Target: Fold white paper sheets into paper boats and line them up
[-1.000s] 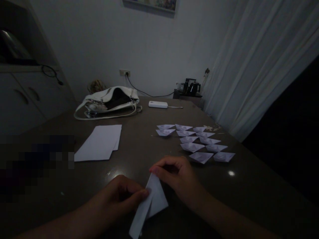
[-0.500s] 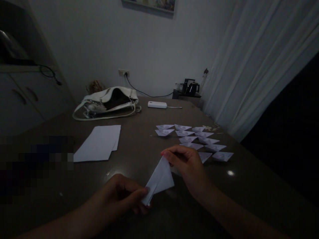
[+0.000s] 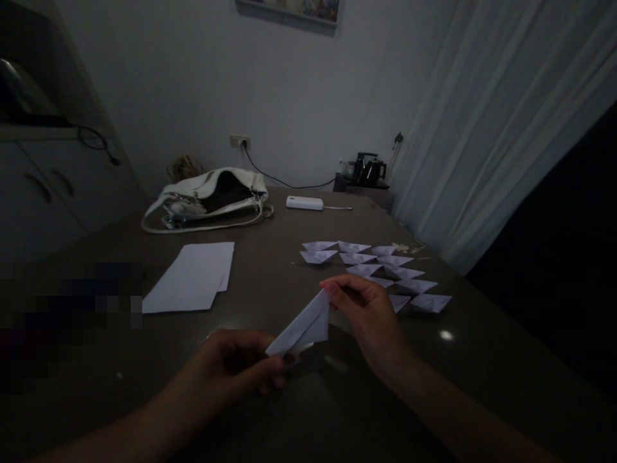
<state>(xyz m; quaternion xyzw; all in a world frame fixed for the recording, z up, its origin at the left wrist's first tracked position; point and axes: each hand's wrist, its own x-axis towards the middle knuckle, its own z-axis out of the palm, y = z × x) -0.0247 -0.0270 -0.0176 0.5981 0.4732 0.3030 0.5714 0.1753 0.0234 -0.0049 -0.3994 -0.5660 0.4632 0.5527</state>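
A folded white paper piece (image 3: 304, 326) hangs a little above the dark table (image 3: 270, 270), stretched between both hands. My left hand (image 3: 240, 368) pinches its lower left tip. At the upper right tip, my right hand (image 3: 367, 313) pinches the other end. Just behind my right hand lie several finished paper boats (image 3: 373, 270) in rows; the hand hides part of the nearest ones.
A stack of white paper sheets (image 3: 191, 277) lies to the left. A white handbag (image 3: 208, 198) and a white power bank (image 3: 304, 203) sit at the far side. A dark kettle set (image 3: 367, 170) stands by the curtain (image 3: 491, 128). A blurred dark patch covers the left edge.
Both hands have lifted the folded paper off the table and pulled its ends apart, turning it from near upright to a flatter, slanted shape. My right hand moved up and away from me.
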